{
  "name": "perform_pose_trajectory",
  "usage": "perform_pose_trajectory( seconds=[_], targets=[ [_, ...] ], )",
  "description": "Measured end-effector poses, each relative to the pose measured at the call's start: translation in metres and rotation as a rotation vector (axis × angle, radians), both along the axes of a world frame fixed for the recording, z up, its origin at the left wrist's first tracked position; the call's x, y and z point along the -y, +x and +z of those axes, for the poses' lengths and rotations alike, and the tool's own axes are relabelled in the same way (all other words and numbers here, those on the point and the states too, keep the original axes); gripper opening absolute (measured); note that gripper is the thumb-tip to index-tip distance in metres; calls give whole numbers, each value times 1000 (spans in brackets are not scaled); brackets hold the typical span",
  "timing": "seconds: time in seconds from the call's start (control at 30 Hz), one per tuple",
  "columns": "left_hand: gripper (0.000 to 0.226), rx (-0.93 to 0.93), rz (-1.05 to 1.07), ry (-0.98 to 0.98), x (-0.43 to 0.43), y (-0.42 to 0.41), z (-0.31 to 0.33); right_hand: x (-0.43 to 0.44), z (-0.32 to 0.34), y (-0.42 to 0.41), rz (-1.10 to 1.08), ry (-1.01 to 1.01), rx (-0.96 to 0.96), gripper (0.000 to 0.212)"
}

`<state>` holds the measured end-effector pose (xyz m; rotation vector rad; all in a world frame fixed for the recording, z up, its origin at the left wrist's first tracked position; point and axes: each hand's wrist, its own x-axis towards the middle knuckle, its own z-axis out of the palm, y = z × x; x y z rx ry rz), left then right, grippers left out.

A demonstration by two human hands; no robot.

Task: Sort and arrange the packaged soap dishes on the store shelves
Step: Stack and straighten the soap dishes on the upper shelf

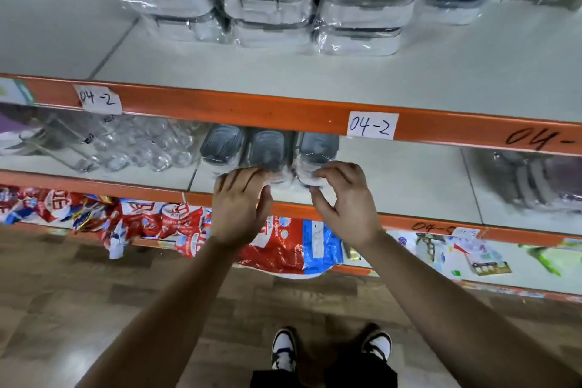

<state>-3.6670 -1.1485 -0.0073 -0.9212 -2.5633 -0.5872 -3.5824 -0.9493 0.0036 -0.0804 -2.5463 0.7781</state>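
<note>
Three grey-lidded clear soap dishes in plastic wrap [267, 151] sit side by side near the front of the white middle shelf with an orange rail [409, 179]. The left hand [242, 205] lays nearly straight fingers on the near end of the middle dish pack [267, 148]. The right hand [343, 201] is curled, its index finger and thumb partly spread and pinching the near end of the right dish pack [318, 148].

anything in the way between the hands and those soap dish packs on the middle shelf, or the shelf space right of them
Nothing visible. The left hand touches the soap dish packs at their front, the right hand curls at the right pack, grip unclear. The shelf right of them is bare up to wrapped goods far right.
</note>
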Motion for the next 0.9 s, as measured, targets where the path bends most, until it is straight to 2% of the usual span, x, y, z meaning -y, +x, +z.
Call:
perform_pose_trajectory(
  seconds=[0.13, 0.23, 0.33, 0.43, 0.57, 0.77, 0.9],
  targets=[
    [31, 54, 53, -39, 24, -34, -29, -1, -26, -35, -115, 110, 93, 46],
    [34, 81, 80, -67, 32, -56, -47, -7, -43, -59, -166, 189, 238, 64],
    [39, 162, 106, -109, 32, -77, -61, -5, -54, -76, -210, 210, 308, 72],
    [49, 250, 134, -181, 30, -100, -75, 3, -59, -87, -290, 185, 253, 71],
    [57, 222, 208, -251, 27, -122, -87, 13, -64, -96, -400, 134, 190, 62],
    [39, 246, 319, -177, 14, -139, -84, 13, -61, -107, -478, 100, 225, 50],
    [50, 247, 396, -123, 16, -148, -80, 10, -63, -101, -452, 55, 146, 40]
  ],
)
